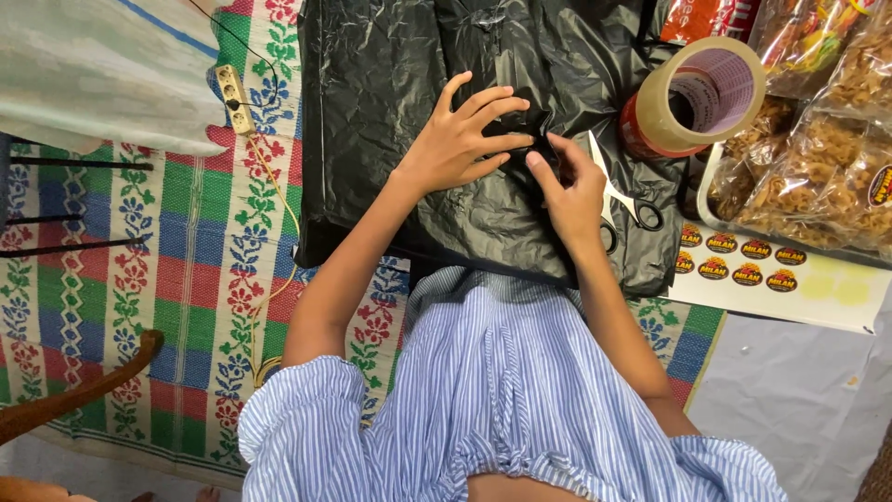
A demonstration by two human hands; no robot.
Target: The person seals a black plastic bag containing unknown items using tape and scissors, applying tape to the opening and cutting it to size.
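On the black plastic bag (409, 139), left hand (460, 139) spread flat, right hand (571, 191) pinching its fold.

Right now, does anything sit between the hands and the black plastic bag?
Nothing visible does. The left hand lies flat on the black plastic bag, and the right hand pinches its folded plastic. The scissors lie beside the right hand.

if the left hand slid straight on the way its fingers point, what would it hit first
The left hand lies flat on the black plastic bag, fingers pointing right. It would first meet the right hand, whose fingertips almost touch it; beyond lie the scissors.
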